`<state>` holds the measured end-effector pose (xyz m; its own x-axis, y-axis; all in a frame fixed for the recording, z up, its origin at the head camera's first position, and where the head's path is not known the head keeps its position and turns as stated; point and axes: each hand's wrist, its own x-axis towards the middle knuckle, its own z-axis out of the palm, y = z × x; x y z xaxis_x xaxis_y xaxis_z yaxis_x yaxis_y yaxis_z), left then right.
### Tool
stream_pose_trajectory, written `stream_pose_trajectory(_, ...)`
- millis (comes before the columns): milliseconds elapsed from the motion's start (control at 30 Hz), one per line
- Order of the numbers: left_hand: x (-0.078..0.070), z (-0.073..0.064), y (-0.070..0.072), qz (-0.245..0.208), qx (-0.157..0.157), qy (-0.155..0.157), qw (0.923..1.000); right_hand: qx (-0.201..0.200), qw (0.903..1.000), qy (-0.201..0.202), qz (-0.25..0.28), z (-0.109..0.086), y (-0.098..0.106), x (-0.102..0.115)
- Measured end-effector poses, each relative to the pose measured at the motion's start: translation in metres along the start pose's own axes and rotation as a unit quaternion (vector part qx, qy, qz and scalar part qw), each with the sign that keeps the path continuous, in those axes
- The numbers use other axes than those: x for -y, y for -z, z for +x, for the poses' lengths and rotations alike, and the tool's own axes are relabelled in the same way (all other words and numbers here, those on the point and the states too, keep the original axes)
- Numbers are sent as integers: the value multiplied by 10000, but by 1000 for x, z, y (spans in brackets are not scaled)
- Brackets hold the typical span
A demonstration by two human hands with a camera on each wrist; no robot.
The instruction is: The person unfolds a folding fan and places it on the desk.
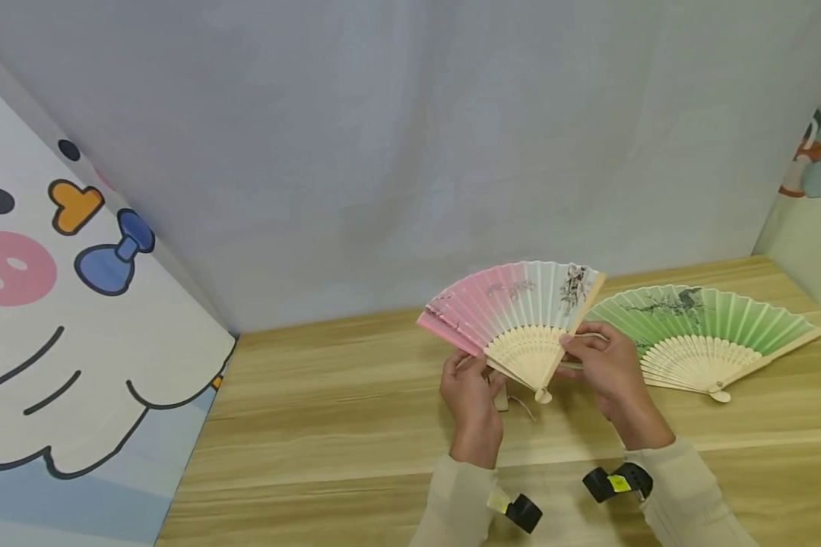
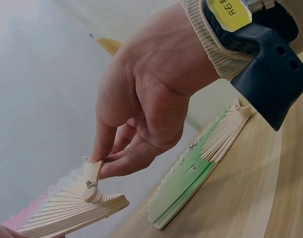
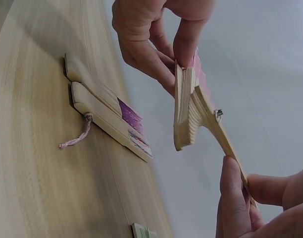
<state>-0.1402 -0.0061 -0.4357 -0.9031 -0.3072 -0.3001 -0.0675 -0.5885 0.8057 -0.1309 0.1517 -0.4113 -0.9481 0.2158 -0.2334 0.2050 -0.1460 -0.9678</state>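
A pink-and-white folding fan (image 1: 520, 304) is spread above the table, its wooden ribs meeting at a pivot near the bottom. My left hand (image 1: 475, 391) pinches its left side, where the ribs are stacked together. On the other side, my right hand (image 1: 605, 368) pinches the outer guard stick between thumb and fingers; the left wrist view also shows this right hand (image 2: 146, 99). Below the held fan, two folded fans (image 3: 104, 116) lie side by side on the table, one with a pink cord (image 3: 77, 136). In the head view my left hand and the held fan mostly hide them.
An open green folding fan (image 1: 698, 334) lies on the wooden table (image 1: 315, 410) to the right, partly behind my right hand. A grey cloth backdrop (image 1: 383, 152) rises at the table's back edge. A cartoon-printed panel (image 1: 109, 342) stands at the left.
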Motion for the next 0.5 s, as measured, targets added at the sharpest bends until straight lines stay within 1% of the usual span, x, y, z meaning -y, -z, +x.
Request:
stream_pose_trajectory(167,1,1,-1,-73,-8,-62,10000,-52,9999,-46,97,0,1,0)
stream_pose_trajectory(500,1,0,-2,-150,-187,-164,9996,-109,9993,-95,349,0,2,0)
